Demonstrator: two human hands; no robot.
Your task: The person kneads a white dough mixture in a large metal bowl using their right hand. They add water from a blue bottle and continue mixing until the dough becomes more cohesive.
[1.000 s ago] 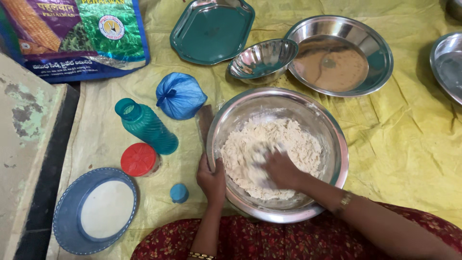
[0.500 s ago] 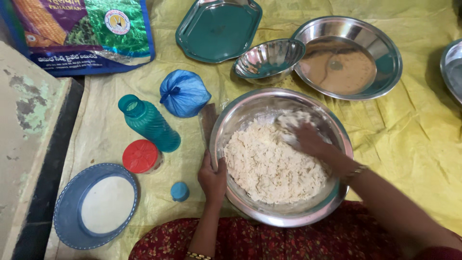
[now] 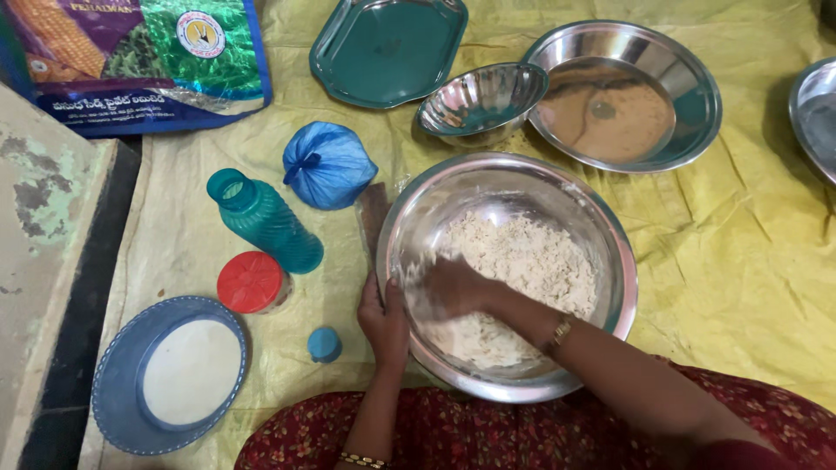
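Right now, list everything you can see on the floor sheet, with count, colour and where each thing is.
Mixing bowl: one, steel, centre, holding pale crumbly flour.
Small bowl: one, steel, above the mixing bowl.
Deep plate: one, steel, upper right.
Second plate: one, steel, cut off at right edge.
Tray: one, green, top centre.
Tied bag: one, blue, left of the mixing bowl.
Bottle: one, teal, open, lying by the bag.
Bottle cap: one, blue, below the bottle.
Round lid: one, red, beside the bottle.
Plastic plate: one, blue, white inside, lower left.
Printed sack: one, multicoloured, top left.
Sheet: one, yellow, under everything.
Left hand: on the bowl's rim.
Right hand: in the flour.
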